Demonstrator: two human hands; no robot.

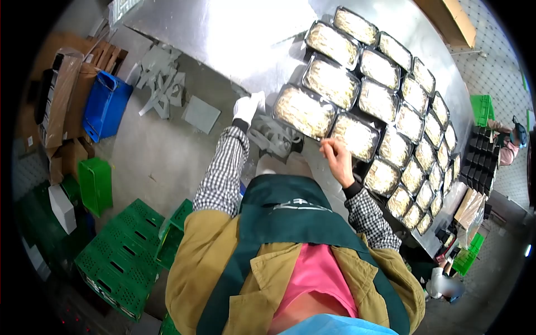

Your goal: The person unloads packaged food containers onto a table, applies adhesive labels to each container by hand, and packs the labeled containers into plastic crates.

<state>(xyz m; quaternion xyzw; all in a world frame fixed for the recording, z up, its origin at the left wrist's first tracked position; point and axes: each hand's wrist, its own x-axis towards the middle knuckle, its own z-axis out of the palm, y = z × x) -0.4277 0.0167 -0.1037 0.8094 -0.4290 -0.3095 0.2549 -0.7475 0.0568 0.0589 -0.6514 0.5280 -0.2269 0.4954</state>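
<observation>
My left hand [248,109], in a white glove, is by the table's near edge, left of the closest packs. Its fingers look stretched out and I see nothing in them. My right hand [338,160] is bare, with its fingers curled together at the near edge of a black tray [355,136] of pale, thin strands, possibly sprouts. Whether those fingers grip anything is too small to make out. Left of this pack lies another black tray [304,111] with the same filling. Shiny clear film seems to cover both.
Many similar packs [410,123] stand in rows along the metal table [245,39]. Grey scraps [162,78] lie on the floor. Blue [106,106] and green crates [120,251] are at the left. Another person [441,282] is at the far lower right.
</observation>
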